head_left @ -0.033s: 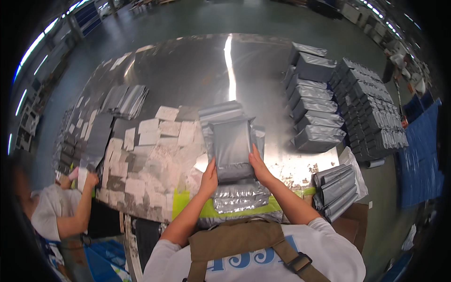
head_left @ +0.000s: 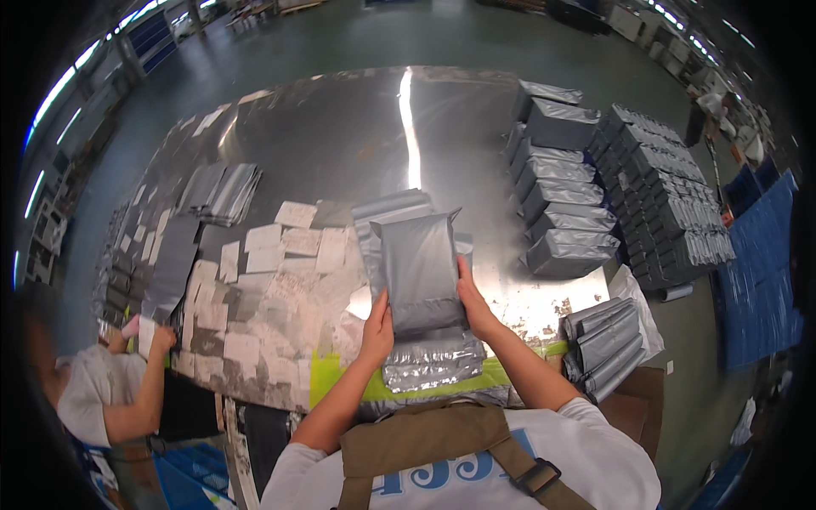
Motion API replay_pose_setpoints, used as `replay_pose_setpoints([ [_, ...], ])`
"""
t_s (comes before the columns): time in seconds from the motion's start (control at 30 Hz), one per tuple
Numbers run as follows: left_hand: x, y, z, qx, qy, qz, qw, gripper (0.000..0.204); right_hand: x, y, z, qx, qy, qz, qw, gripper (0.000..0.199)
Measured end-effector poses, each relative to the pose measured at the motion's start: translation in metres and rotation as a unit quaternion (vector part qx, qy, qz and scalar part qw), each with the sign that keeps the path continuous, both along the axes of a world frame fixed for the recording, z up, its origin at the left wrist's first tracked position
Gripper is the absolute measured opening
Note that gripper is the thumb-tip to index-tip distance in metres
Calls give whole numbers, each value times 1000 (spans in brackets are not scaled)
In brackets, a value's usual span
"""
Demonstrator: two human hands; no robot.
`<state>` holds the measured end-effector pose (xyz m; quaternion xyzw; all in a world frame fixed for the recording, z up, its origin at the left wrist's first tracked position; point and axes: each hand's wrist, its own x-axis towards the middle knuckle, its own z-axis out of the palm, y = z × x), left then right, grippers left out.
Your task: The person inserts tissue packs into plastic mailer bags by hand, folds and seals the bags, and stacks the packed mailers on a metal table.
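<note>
Shiny steel table (head_left: pixel 340 144) is filling the frame's middle. At centre, the left hand (head_left: pixel 376 327) and right hand (head_left: pixel 474 302) are each pinching a side edge of a grey poly mailer bag (head_left: pixel 419 272), probably light, soft and slippery; gripping the edges is suiting it best.
</note>
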<state>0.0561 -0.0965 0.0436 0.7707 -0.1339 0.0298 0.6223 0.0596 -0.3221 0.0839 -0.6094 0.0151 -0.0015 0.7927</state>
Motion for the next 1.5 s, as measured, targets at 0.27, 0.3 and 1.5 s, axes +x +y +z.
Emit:
replay_pose_setpoints([
  [0.27, 40, -47, -11, 288, -127, -82, 946, 62, 54, -178, 169, -462, -113, -74, 876, 81],
  [0.3, 33, -44, -37, 372, -87, -76, 921, 63, 71, -206, 173, -483, -147, -83, 859, 83],
  [1.5, 10, -48, -58, 428, -131, -78, 891, 48, 313, -366, 141, -813, -203, 14, 546, 75],
])
